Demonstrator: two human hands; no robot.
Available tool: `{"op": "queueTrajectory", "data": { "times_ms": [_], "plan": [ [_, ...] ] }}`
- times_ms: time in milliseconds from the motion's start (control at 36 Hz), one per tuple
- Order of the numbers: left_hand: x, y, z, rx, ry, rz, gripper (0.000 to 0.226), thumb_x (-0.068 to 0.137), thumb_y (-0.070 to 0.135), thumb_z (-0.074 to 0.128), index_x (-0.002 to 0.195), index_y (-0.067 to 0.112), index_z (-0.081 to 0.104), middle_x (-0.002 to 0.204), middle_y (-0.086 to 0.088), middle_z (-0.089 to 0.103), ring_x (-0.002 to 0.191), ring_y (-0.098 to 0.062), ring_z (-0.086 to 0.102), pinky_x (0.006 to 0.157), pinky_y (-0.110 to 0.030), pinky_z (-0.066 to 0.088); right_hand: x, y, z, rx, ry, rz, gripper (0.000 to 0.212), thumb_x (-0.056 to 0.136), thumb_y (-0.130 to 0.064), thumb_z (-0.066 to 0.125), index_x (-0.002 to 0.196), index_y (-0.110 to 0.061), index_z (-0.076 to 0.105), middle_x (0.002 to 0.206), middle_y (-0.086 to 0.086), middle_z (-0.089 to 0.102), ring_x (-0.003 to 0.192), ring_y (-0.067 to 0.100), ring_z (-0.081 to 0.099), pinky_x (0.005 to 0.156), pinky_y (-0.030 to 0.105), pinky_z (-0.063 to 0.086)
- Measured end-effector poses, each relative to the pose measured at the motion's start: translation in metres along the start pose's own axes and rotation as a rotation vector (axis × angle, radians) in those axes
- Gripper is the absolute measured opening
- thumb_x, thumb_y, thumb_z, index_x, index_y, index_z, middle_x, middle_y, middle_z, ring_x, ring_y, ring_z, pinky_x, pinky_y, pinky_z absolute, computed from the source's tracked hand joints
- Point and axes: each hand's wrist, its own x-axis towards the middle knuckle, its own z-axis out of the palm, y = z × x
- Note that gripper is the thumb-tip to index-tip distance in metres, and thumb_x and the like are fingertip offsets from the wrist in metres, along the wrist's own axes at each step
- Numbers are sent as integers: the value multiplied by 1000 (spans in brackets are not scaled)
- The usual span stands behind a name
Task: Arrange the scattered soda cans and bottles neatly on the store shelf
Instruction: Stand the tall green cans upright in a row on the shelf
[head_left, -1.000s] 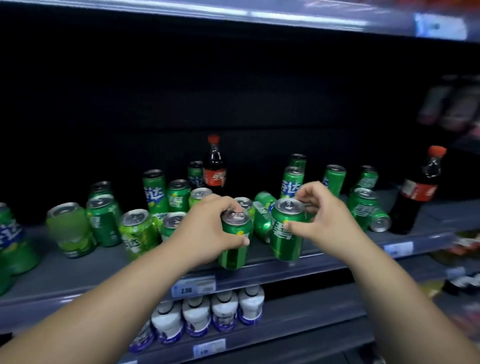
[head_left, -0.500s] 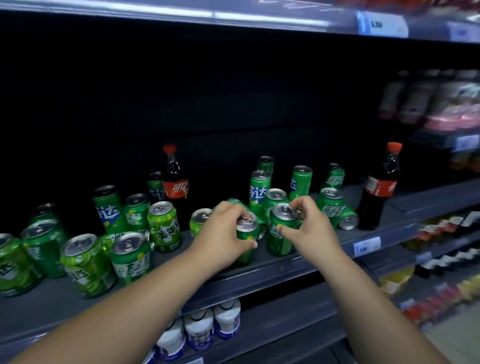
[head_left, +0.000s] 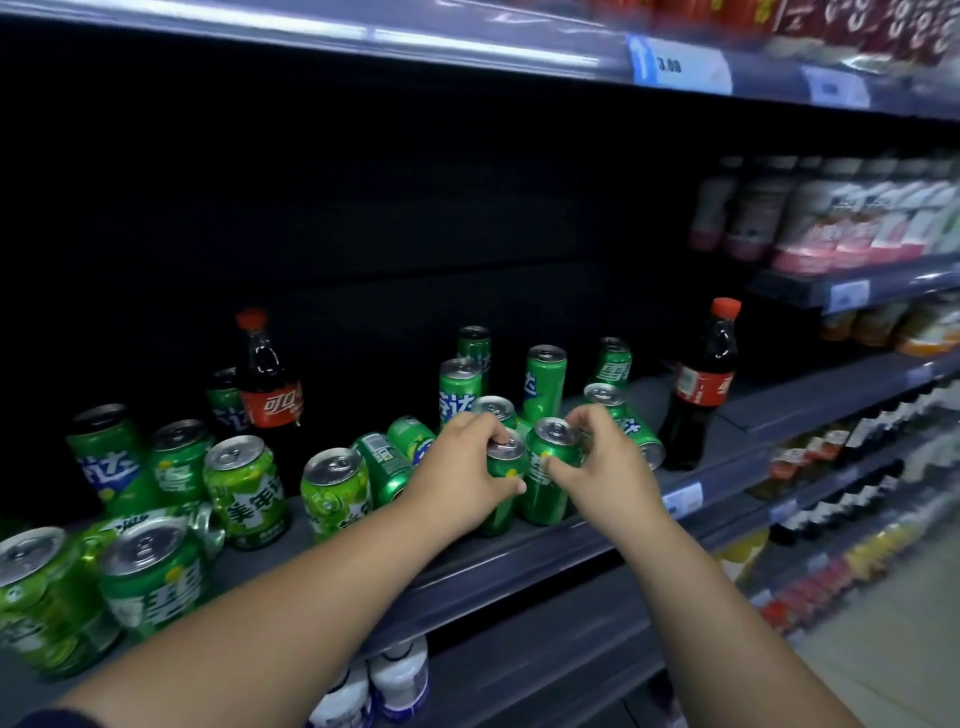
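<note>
Both hands grasp upright green soda cans at the front edge of the store shelf.

The left hand (head_left: 462, 470) is curled round a slim green can (head_left: 505, 483), fingers over its top rim and thumb across its front. The right hand (head_left: 610, 465) grips a second green can (head_left: 545, 470) from the right, with the thumb on the label and the fingers behind the rim. The two cans stand just beside each other, close to the front edge of the shelf (head_left: 519, 569) near its middle. Just left of the left hand a tipped can (head_left: 384, 467) lies on its side. Tall green cans (head_left: 543, 382) stand upright towards the back. One cola bottle (head_left: 701, 387) stands towards the right end of the shelf, and another cola bottle (head_left: 267, 387) stands at the back left. Stubby green cans (head_left: 244, 491) crowd the left part of the front edge.
</note>
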Motion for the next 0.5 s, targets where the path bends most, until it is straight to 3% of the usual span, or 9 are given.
{"op": "queueTrajectory", "data": {
  "times_ms": [83,250,333,417,500],
  "plan": [
    [1,-4,1,15,-7,-2,49,70,34,86,104,22,54,109,6,48,95,-11,50,80,-22,39,1,3,2,-2,-6,-22,42,81,-40,75,112,-36,46,115,-13,62,105,15,62,83,37,53],
    [-5,-9,-14,137,-104,65,59,73,41,82,122,26,52,127,5,48,112,-13,52,97,-33,46,-3,4,6,-5,-37,-73,43,86,-36,73,120,-31,47,121,-10,60,111,14,58,89,35,50],
    [-14,-14,-33,303,-80,102,60,75,44,77,127,31,50,130,7,50,118,-17,50,99,-36,45,-6,2,9,-15,-50,-91,43,88,-33,71,125,-27,48,124,-8,56,113,15,55,88,33,47],
    [-21,-26,-57,577,-57,85,57,73,54,70,125,36,53,130,8,53,123,-20,48,101,-40,40,-13,0,16,-21,110,-153,47,83,-27,75,123,-21,53,124,-5,55,118,22,52,99,43,45],
    [-29,-40,-76,695,-103,-30,60,70,59,67,125,37,54,129,7,53,123,-22,47,103,-42,38,-23,-10,30,-8,322,-291,47,75,-25,80,116,-16,59,126,4,59,120,30,52,102,50,43]
  ]
}}
